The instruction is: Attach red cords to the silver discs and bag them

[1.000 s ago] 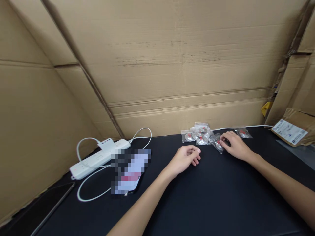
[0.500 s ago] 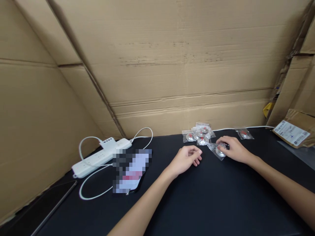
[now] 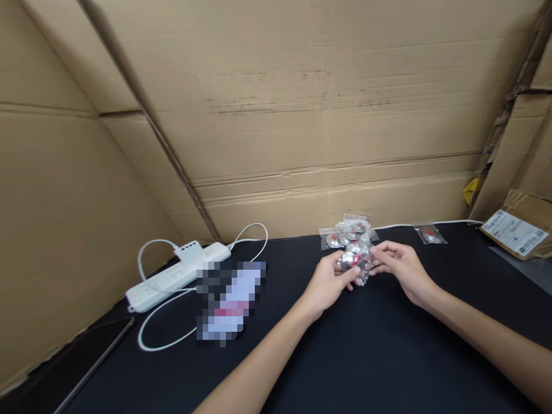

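Both my hands meet over the black table (image 3: 388, 356) and pinch one small clear plastic packet (image 3: 356, 261) that holds a round silver and red part. My left hand (image 3: 330, 280) grips its left side with curled fingers. My right hand (image 3: 399, 267) grips its right side. Just behind them lies a small pile of the same packets (image 3: 347, 236) against the cardboard wall. One more single packet (image 3: 429, 233) lies apart to the right.
A white power strip (image 3: 176, 269) with looped white cable sits at the left, beside a blurred-out phone-sized object (image 3: 228, 302). A dark flat tablet (image 3: 81, 362) lies at the near left. Cardboard walls (image 3: 302, 115) enclose the table. A labelled cardboard parcel (image 3: 517, 233) is at the right.
My right hand took a packet from beside the pile and carried it left. My left hand rose to meet it, and both now hold it.
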The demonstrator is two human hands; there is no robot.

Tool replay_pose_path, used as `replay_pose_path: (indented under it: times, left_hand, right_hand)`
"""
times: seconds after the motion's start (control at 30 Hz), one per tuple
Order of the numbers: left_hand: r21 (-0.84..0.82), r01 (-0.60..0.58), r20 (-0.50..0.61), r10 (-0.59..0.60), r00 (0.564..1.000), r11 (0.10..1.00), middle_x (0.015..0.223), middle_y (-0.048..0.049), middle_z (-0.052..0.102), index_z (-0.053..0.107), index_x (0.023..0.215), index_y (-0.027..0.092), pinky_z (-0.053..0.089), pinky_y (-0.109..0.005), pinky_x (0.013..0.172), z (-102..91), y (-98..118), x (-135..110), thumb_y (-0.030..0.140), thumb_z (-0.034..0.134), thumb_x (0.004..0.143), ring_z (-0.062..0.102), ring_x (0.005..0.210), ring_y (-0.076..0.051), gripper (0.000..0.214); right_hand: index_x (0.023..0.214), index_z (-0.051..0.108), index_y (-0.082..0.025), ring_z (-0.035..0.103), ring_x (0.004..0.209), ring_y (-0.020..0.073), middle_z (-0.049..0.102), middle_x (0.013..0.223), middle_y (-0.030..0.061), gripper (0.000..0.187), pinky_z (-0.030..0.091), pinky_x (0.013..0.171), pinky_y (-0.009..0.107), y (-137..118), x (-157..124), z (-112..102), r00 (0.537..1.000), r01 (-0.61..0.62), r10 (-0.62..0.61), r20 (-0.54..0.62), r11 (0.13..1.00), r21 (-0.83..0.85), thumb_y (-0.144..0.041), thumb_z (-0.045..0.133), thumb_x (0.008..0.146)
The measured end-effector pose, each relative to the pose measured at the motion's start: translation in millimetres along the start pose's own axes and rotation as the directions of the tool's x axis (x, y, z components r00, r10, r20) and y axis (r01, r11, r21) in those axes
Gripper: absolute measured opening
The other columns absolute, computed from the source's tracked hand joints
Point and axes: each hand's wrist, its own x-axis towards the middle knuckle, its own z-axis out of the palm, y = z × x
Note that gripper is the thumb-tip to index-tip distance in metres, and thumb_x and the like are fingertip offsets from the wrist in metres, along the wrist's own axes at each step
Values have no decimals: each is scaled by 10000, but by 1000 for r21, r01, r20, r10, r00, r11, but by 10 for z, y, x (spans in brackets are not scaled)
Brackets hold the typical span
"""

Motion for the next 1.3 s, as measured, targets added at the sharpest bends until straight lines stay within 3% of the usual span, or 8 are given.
replay_pose_path:
  times: [0.27, 0.43, 0.57, 0.67, 0.73, 0.83, 1.0, 1.3]
  left_hand:
    - [-218, 11, -159, -46, 986, 976, 718, -28, 605, 630, 947, 124, 493, -268, 581, -157, 88, 28, 371, 737, 746, 580, 610, -126, 336]
    - [-182, -12, -268, -38, 963, 983, 690, -18, 594, 640, 883, 129, 481, -258, 550, -214, 99, 52, 382, 760, 707, 549, 591, -117, 331]
    - [-144, -1, -259, -37, 965, 990, 704, -28, 602, 641, 902, 128, 476, -255, 542, -213, 84, 54, 387, 746, 719, 547, 594, -118, 334]
    - [-115, 10, -207, -33, 978, 993, 716, -31, 603, 635, 927, 130, 471, -254, 540, -197, 86, 46, 386, 730, 739, 542, 593, -116, 332]
    - [-81, 7, -185, -22, 983, 997, 713, -28, 597, 637, 908, 130, 467, -254, 536, -184, 93, 40, 383, 719, 750, 534, 580, -112, 310]
    - [-30, -27, -166, 22, 986, 999, 692, -16, 576, 637, 846, 130, 458, -251, 530, -166, 108, 31, 369, 698, 770, 520, 565, -106, 258]
    - [-31, -51, -196, 44, 980, 998, 655, 4, 527, 624, 783, 138, 459, -250, 520, -132, 139, 27, 385, 699, 766, 497, 557, -104, 258]
    - [-119, -38, -178, 17, 984, 992, 668, -18, 557, 665, 786, 137, 506, -275, 543, -87, 172, 17, 418, 682, 771, 554, 608, -137, 282]
  right_hand:
    - [657, 635, -141, 580, 622, 150, 604, 687, 49, 363, 496, 576, 293, 83, 112, -194, 996, -51, 57, -75, 996, 75, -480, 670, 782]
    - [742, 604, -179, 496, 522, 122, 541, 621, 7, 295, 421, 494, 262, 77, 96, -179, 962, 189, -231, -145, 948, -255, -458, 618, 837]
    - [902, 675, -224, 591, 884, 203, 595, 1019, 87, 211, 512, 725, 321, 41, 85, -146, 904, 383, -428, -23, 830, -404, -419, 622, 839]
    - [1005, 699, -261, 559, 1064, 227, 564, 1196, 85, 226, 488, 873, 368, 41, 92, -149, 942, 324, -331, 47, 868, -376, -394, 603, 851]
    - [1043, 692, -260, 568, 1062, 224, 585, 1204, 80, 235, 489, 874, 377, 40, 89, -152, 981, 191, -177, 79, 955, -226, -367, 580, 867]
    - [1010, 702, -222, 584, 1054, 227, 626, 1161, 86, 204, 496, 866, 380, 29, 70, -146, 981, 9, -19, 193, 999, 51, -299, 584, 863]
    - [894, 725, -169, 624, 927, 200, 672, 1016, 89, 131, 501, 853, 380, 58, 51, -124, 955, -103, 35, 296, 970, 219, -247, 667, 806]
    - [911, 692, -173, 629, 633, 139, 659, 794, 35, 227, 493, 611, 293, 101, 21, -68, 982, -40, 6, 190, 984, 176, -323, 750, 753]
